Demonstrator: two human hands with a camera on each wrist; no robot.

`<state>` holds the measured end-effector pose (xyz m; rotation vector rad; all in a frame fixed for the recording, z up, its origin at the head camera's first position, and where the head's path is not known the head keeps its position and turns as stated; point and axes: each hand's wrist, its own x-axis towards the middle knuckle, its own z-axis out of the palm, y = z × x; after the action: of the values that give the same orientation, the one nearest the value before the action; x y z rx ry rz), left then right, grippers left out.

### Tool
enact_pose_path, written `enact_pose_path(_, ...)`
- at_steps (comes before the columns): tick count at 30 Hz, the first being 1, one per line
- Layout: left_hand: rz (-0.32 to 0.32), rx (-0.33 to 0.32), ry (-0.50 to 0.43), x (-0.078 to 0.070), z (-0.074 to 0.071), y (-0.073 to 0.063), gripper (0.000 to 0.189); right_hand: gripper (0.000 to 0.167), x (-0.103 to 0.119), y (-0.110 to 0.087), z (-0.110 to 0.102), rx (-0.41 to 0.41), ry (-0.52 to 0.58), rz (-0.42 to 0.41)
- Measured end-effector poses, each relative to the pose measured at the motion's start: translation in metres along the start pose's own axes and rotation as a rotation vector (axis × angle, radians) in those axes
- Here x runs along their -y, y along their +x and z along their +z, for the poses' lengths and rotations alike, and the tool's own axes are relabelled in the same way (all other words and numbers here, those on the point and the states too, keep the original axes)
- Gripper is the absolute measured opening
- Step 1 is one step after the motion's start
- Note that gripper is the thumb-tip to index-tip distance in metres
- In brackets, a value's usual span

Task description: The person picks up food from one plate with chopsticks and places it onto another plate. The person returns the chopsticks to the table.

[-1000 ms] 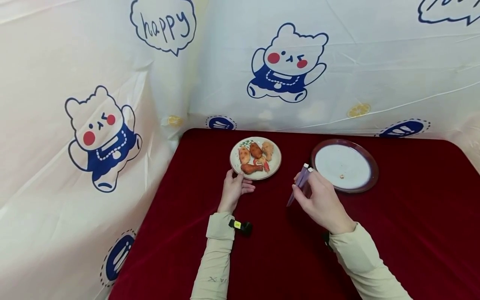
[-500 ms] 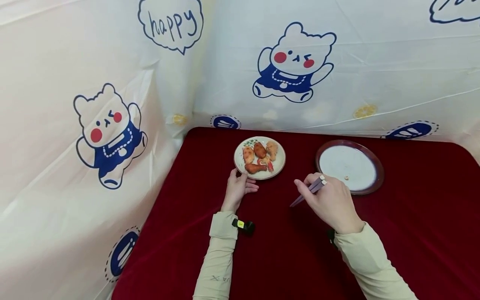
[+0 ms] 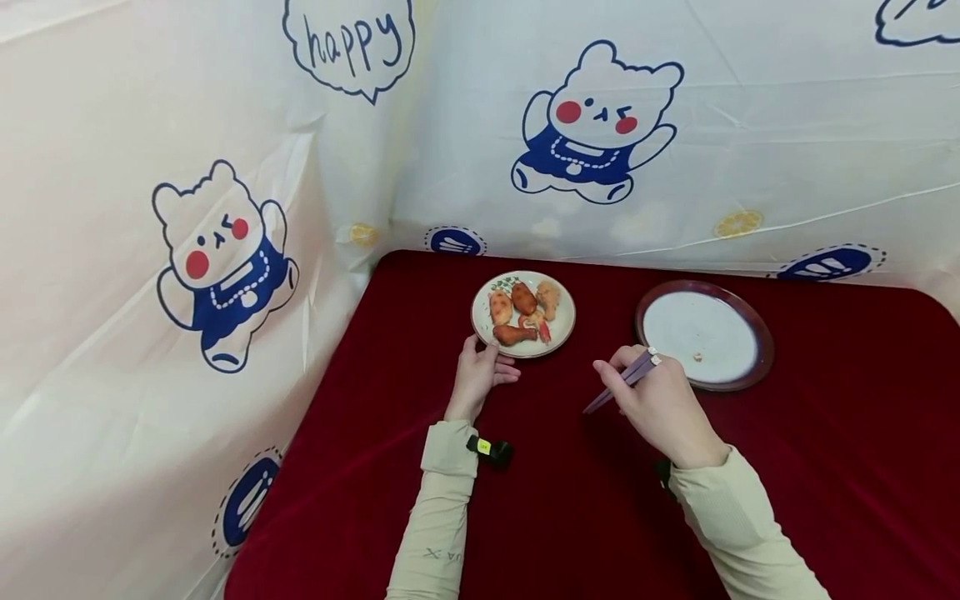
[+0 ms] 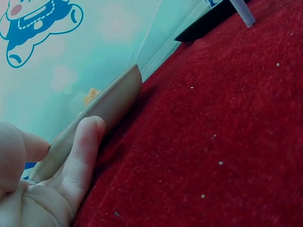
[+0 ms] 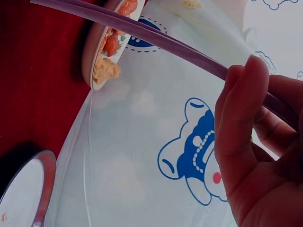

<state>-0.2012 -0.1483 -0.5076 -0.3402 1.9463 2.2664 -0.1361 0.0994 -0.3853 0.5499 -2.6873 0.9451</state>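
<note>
In the head view, my left hand (image 3: 474,379) holds the near-left edge of a cream plate (image 3: 562,323), its thumb at the rim. The left wrist view shows the other fingers along the plate's outer side (image 4: 113,101). On the plate lie a drumstick (image 3: 513,335), a shrimp (image 3: 543,328) and several other pieces of fried chicken (image 3: 523,297). My right hand (image 3: 667,412) grips a pair of purple chopsticks (image 3: 618,385), whose tips slant down to the left over the red cloth. Between the chopstick tips there is no food.
A larger white plate (image 3: 690,321) with a brown rim stands behind my right hand, a small crumb-like piece (image 3: 698,357) on it. The red cloth (image 3: 555,500) covers the table. White printed curtains (image 3: 450,125) close off the back and left.
The chopsticks have turned from steep to a flatter slant in my right hand. My left hand stays at the cream plate. The head view has shifted slightly.
</note>
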Motion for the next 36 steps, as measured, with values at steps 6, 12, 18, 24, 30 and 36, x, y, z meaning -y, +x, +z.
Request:
enact_pose_path(6, 0.000, -0.007, 0.003, 0.002, 0.000, 0.000, 0.060, 0.028, -0.001, -0.001, 0.000, -0.014, 0.004, -0.014)
enact_pose_path(12, 0.011, -0.014, 0.002, 0.004, 0.001, 0.000, 0.059, 0.032, -0.003, -0.002, 0.002, 0.000, 0.026, 0.000)
enact_pose_path(18, 0.016, -0.014, 0.009, 0.003, 0.001, 0.000, 0.057, 0.033, -0.006, 0.000, 0.002, 0.081, 0.078, 0.019)
enact_pose_path(24, 0.024, -0.012, -0.002, 0.003, 0.000, 0.000, 0.055, 0.033, -0.007, 0.005, 0.000, -0.006, 0.152, -0.037)
enact_pose_path(30, 0.023, -0.014, -0.006, 0.002, 0.000, 0.000, 0.055, 0.025, -0.010, 0.015, 0.011, -0.182, 0.337, -0.169)
enact_pose_path(36, 0.023, -0.015, -0.006, 0.003, 0.001, 0.000, 0.057, 0.024, -0.024, 0.026, 0.039, -0.181, 0.375, -0.247)
